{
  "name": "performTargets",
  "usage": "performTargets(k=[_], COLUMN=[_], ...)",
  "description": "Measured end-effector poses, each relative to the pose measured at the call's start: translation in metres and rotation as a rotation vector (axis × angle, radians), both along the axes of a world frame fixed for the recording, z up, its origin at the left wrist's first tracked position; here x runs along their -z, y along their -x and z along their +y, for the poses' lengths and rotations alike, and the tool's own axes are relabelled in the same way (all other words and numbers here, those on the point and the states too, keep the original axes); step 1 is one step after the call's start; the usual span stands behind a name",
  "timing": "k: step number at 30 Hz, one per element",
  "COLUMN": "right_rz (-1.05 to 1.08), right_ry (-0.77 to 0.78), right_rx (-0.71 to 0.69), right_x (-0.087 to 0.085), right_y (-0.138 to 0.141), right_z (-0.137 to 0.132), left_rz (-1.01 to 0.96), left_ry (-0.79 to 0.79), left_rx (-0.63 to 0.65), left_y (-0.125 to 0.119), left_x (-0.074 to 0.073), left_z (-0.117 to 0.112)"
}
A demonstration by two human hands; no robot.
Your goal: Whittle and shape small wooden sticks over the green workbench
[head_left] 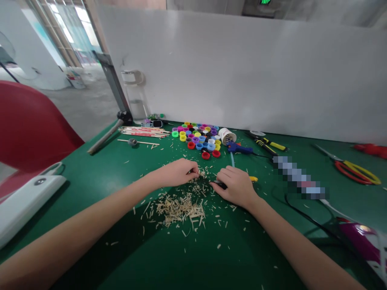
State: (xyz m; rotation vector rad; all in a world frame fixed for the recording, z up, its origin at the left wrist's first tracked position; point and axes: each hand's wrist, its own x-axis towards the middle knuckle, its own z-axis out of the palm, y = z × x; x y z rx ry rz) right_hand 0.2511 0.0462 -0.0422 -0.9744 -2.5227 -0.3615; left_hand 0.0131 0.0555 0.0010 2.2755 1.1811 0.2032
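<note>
My left hand (180, 172) is closed in a pinch above the table, just behind the heap of wood shavings (181, 208). What lies between its fingertips is too small to make out. To its right, my right hand (237, 186) is wrapped round what looks like a utility knife (253, 179). A dark front part pokes out by the thumb, and a yellow end shows past the hand; the middle is hidden. Short wood slivers lie scattered between both hands.
Colourful bottle caps (196, 137) stand behind, left of a tipped white tub (227, 136) and blue glue gun (238, 148). Bundled sticks (143, 131) lie back left. Pliers (266, 146), scissors (352, 166) and a power strip (298, 177) are right. A white panel (226, 72) borders the table.
</note>
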Motion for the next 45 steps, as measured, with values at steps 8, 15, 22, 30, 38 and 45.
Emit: performTargets(k=[8, 15, 22, 30, 38, 45], right_rz=[-0.006, 0.004, 0.001, -0.013, -0.003, 0.032], right_ry=[-0.003, -0.001, -0.005, 0.019, 0.164, 0.062], right_rx=[-0.02, -0.021, -0.015, -0.02, -0.029, -0.058], right_x=[-0.0001, 0.0016, 0.0022, 0.0011, -0.0032, 0.0003], right_y=[0.0013, -0.0003, -0.0007, 0.0009, -0.0007, -0.0013], right_z=[0.0001, 0.0011, 0.0012, 0.0018, 0.006, 0.0014], left_rz=[0.024, 0.004, 0.011, 0.005, -0.037, -0.048], left_ry=[-0.013, -0.031, -0.01, -0.006, -0.046, -0.008], left_rx=[0.003, 0.039, 0.032, 0.041, 0.151, 0.113], left_y=[-0.0002, 0.0002, -0.0019, -0.0016, 0.0012, 0.0039], left_x=[-0.0034, -0.0025, -0.0015, -0.002, -0.0005, 0.0006], left_z=[-0.003, -0.0006, -0.0006, -0.0028, -0.001, 0.0021])
